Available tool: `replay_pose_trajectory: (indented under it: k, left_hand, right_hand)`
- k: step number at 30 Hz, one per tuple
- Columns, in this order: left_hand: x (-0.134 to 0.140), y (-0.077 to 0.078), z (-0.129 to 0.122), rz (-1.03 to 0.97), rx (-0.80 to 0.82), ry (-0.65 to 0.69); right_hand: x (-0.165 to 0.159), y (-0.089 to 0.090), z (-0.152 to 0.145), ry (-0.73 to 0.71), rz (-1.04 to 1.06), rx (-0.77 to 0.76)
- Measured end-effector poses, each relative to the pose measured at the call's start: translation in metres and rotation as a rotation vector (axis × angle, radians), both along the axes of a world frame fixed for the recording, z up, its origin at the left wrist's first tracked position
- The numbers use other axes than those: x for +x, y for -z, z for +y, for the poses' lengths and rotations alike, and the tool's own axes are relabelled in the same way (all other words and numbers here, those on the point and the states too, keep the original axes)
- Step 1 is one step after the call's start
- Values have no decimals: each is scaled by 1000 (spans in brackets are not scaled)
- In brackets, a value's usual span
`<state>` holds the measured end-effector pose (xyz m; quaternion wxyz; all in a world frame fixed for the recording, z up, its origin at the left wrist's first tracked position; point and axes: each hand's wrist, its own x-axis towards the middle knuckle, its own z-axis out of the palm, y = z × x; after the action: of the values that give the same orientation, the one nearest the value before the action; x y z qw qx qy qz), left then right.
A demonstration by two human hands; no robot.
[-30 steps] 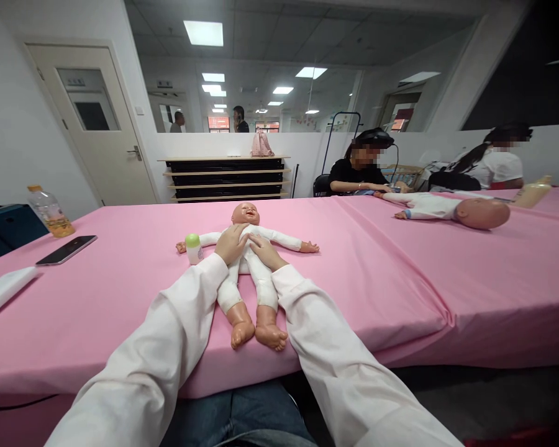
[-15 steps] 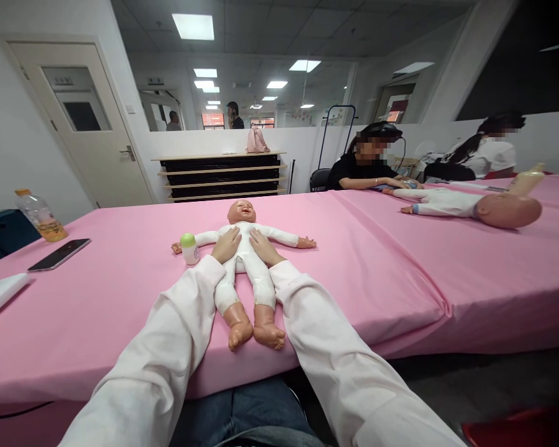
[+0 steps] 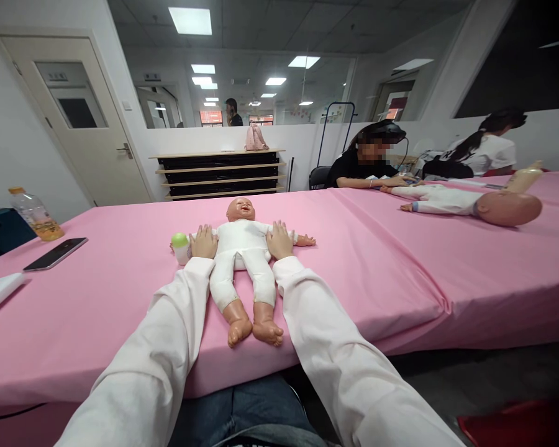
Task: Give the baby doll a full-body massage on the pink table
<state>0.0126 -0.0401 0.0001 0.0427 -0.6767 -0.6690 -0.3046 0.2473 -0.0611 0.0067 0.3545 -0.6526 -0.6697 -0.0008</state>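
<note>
A baby doll (image 3: 241, 242) with a white cloth body lies on its back on the pink-covered table (image 3: 354, 267), head away from me and feet towards me. My left hand (image 3: 204, 242) lies open on the doll's arm at the left of the picture, fingers stretched out. On the opposite arm rests my right hand (image 3: 280, 240), also flat and open. Close beside my left hand stands a small white bottle with a green cap (image 3: 181, 248), hiding part of the doll's hand there.
A phone (image 3: 56, 254), a drink bottle (image 3: 36, 214) and a white object (image 3: 0, 295) lie or stand at the left. Another doll (image 3: 466, 206) lies at the right, a pale bottle (image 3: 523, 178) near its head. A person (image 3: 368, 158) sits across the table, another farther right.
Both my hands have moved outward from the doll's chest onto its arms. The green-capped bottle now sits slightly farther left in the view.
</note>
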Motion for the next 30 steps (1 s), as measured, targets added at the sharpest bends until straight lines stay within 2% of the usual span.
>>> replay_pose_trajectory:
  k: [3,7,12,15,18,21,23,26,28,30]
  left_hand:
    - [-6,0,-2,75,-48,-54]
    - [-10,2,-2,60,84,-168]
    - [-12,7,-3,42,9,-175]
    - [-10,3,-2,-88,74,-156]
    - [-1,-8,-5,-233,232,-22]
    - [19,-24,-18,-257,339,231]
    - [36,-32,-29,-228,290,444]
    - [56,-37,-39,-105,155,686]
    - [62,-36,-39,-53,87,693]
    - [61,-33,-36,-64,66,568]
  right_hand:
    - [7,4,1,92,-64,-2]
    - [9,1,0,217,-26,153]
    - [10,8,-4,272,-1,-44]
    - [8,5,-4,269,28,-15]
    - [-1,-11,-6,123,138,53]
    - [-16,-29,-9,-88,280,138]
    - [-26,-34,-11,-225,348,141]
    - [-32,-29,-9,-426,418,-38]
    - [-31,-23,-6,-401,439,-133]
    - [-29,-18,-5,-246,431,-142]
